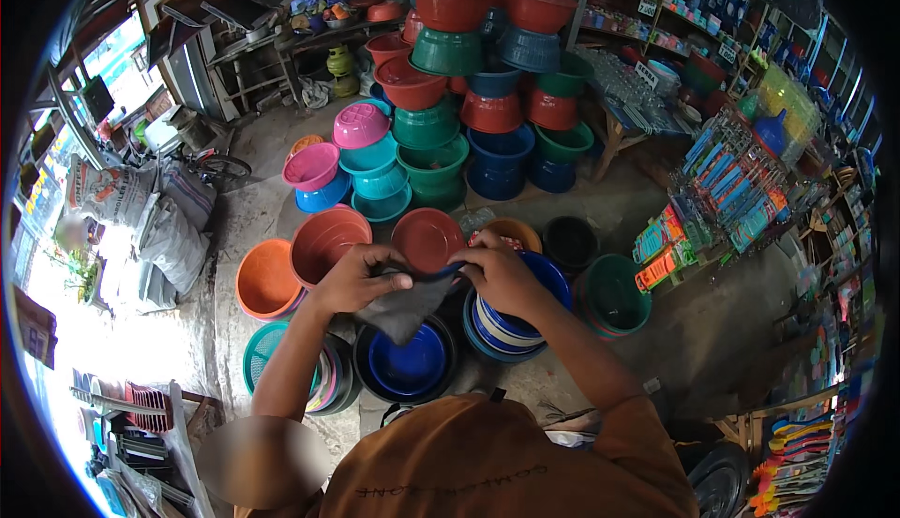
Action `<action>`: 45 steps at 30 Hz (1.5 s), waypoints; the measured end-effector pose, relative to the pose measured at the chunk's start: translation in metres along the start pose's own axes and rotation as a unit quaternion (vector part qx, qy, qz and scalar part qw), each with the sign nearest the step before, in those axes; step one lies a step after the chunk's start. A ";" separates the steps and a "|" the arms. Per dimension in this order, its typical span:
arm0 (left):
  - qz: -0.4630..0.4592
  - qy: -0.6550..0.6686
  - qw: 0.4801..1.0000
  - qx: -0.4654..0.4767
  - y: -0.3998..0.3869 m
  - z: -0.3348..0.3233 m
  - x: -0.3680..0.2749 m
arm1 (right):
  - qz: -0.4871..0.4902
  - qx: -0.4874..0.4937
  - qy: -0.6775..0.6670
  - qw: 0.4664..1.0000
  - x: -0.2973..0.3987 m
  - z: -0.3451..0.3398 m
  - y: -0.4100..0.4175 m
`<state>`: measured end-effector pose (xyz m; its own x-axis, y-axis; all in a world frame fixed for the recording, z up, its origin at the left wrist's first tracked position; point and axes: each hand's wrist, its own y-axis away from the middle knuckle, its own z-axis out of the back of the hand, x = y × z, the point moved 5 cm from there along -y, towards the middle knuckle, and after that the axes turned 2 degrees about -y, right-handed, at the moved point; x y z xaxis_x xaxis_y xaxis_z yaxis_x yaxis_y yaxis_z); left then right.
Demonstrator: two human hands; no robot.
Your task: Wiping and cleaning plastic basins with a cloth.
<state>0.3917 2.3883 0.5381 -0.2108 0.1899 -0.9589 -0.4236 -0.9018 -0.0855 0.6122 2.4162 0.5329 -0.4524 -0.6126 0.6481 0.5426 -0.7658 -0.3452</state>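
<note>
A dark grey cloth point(408, 307) hangs between my two hands, its lower corner over a blue basin point(408, 360) that sits inside a black tub. My left hand point(362, 279) pinches the cloth's left edge between thumb and fingers. At its other end, my right hand point(496, 272) grips the cloth's dark blue upper edge. Just beyond the cloth is a small red-brown basin point(427, 237). A larger red-brown tub point(327, 240) stands behind my left hand, and stacked blue tubs point(552, 282) are partly hidden by my right forearm.
Tall stacks of coloured basins point(446, 50) rise ahead. An orange tub point(267, 275) and a teal basket point(264, 353) stand left; a green tub point(619, 293) stands right. Filled sacks point(172, 237) lie far left. A rack of packaged goods point(731, 180) and shelves line the right.
</note>
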 end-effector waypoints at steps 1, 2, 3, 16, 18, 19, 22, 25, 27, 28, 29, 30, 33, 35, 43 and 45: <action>0.010 -0.020 1.000 0.020 0.002 0.002 0.001 | 0.003 0.000 -0.001 1.000 0.003 -0.004 -0.003; 0.010 -0.022 1.000 0.018 0.003 0.005 0.003 | 0.014 0.000 -0.033 0.999 0.006 -0.007 -0.006; -0.018 -0.058 0.998 0.020 0.004 0.008 0.004 | 0.026 0.001 -0.067 0.997 0.009 -0.010 -0.009; 0.003 0.079 0.993 0.092 0.009 -0.029 0.041 | -0.117 0.176 -0.014 0.977 0.011 -0.004 0.000; -0.008 0.085 0.990 0.114 0.017 -0.044 0.036 | -0.077 0.199 -0.108 0.971 0.004 -0.006 0.004; -0.019 0.087 0.987 0.133 0.020 -0.052 0.033 | -0.081 0.199 -0.108 0.971 -0.002 -0.007 0.009; -0.052 0.026 0.997 0.057 0.023 -0.053 0.037 | 0.058 0.182 -0.069 0.979 0.004 -0.009 0.021; -0.134 -0.099 0.985 -0.051 0.028 -0.052 0.031 | 0.051 0.214 -0.132 0.966 0.014 -0.008 0.027; -0.169 -0.143 0.968 -0.115 0.034 -0.050 0.032 | 0.051 0.236 -0.111 0.964 0.022 -0.008 0.030; -0.143 -0.090 0.981 -0.093 0.035 -0.050 0.044 | 0.051 0.239 -0.113 0.963 0.025 -0.009 0.031; -0.116 -0.036 0.990 -0.072 0.035 -0.050 0.056 | 0.059 0.240 -0.115 0.962 0.029 -0.010 0.031; -0.115 -0.035 0.990 -0.073 0.035 -0.049 0.063 | 0.066 0.241 -0.116 0.961 0.032 -0.009 0.032; -0.026 0.152 0.988 0.000 0.031 -0.058 0.086 | 0.068 0.260 -0.133 0.954 0.038 -0.004 0.037; -0.099 0.226 0.968 0.044 0.027 -0.067 0.079 | 0.063 0.274 -0.138 0.950 0.043 0.002 0.038; -0.098 0.118 0.984 -0.090 0.036 -0.061 0.057 | 0.035 0.249 -0.041 0.967 0.026 0.022 0.052; -0.100 0.073 0.987 -0.106 0.037 -0.060 0.050 | -0.018 0.246 -0.016 0.969 0.020 0.022 0.053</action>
<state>0.4186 2.3411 0.4711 -0.0053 0.3277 -0.9448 -0.2469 -0.9160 -0.3163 0.6477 2.3677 0.5420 -0.4597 -0.5742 0.6775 0.8023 -0.5956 0.0395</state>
